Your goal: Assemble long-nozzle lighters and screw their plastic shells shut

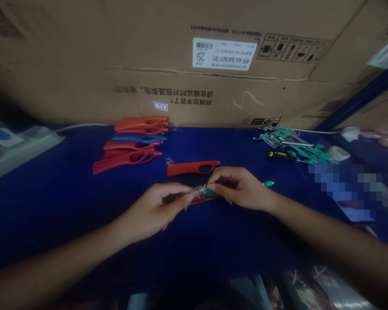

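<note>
Low over the blue tabletop, my left hand (168, 204) pinches the clear end of a lighter core (199, 189). The core has a green part (210, 193) on its right, by the fingertips of my right hand (239, 187). That hand is closed in a pinch; whatever tiny piece lies between its fingers is too small to tell. A red lighter shell half (195, 201) lies beneath the core, partly covered by my fingers. Just beyond my hands rests another red lighter shell half (192, 168), its trigger opening toward the right.
Several screws (169, 161) lie left of the far shell. A stack of red and blue lighter shells (134, 140) is at the back left. Green-and-metal lighter cores (297, 144) are heaped back right beside a yellow-black screwdriver (280, 155). A cardboard wall (177, 82) closes off the back.
</note>
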